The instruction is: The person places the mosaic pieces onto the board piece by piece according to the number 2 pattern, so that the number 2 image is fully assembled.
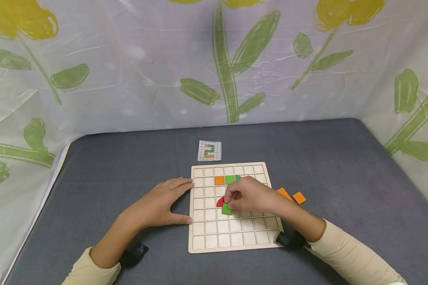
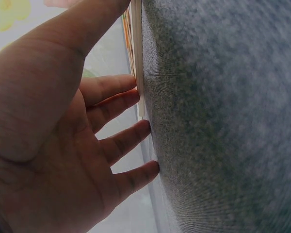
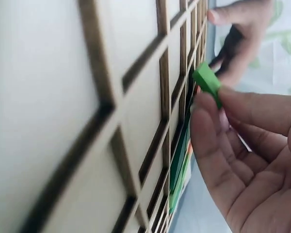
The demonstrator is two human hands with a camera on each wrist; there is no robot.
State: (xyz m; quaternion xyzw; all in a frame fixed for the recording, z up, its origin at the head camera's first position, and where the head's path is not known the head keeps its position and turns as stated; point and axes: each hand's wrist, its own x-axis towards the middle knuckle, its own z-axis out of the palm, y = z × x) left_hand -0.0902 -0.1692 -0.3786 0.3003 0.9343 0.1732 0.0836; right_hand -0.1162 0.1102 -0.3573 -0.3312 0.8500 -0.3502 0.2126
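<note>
Left hand lay flat on grey table, fingers straight and relaxed, holding nothing, fingertips and thumb touching the 9 o'clock edge of wooden grid board. At board's 12 o'clock, apart from it: small pattern card. On board: orange square and green square side by side in upper rows, red quarter-circle piece near centre. Right hand over board centre, fingertips pinched on green tile, tilted, just at 3 o'clock of red piece. At board's 3 o'clock on table: two orange pieces.
</note>
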